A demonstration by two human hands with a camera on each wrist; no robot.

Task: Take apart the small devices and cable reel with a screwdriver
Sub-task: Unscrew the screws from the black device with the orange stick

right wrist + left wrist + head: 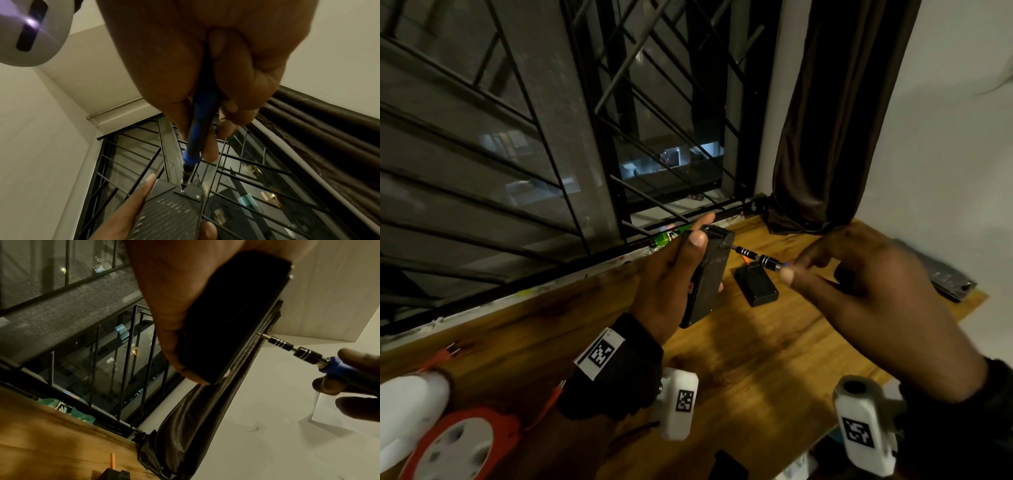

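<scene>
Gripping black device (709, 274) above wooden table (756, 359), L hand (671, 281) has fingers wrapped round it; R hand (859, 284) fingertips pinch screwdriver (758, 257), tip on far-end screw.

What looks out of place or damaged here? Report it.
Nothing looks damaged or spilled. The left hand holds the black device upright off the table, and the right hand has the screwdriver seated on a screw. Only a green bottle lying on its side by the window seems stray.
</scene>
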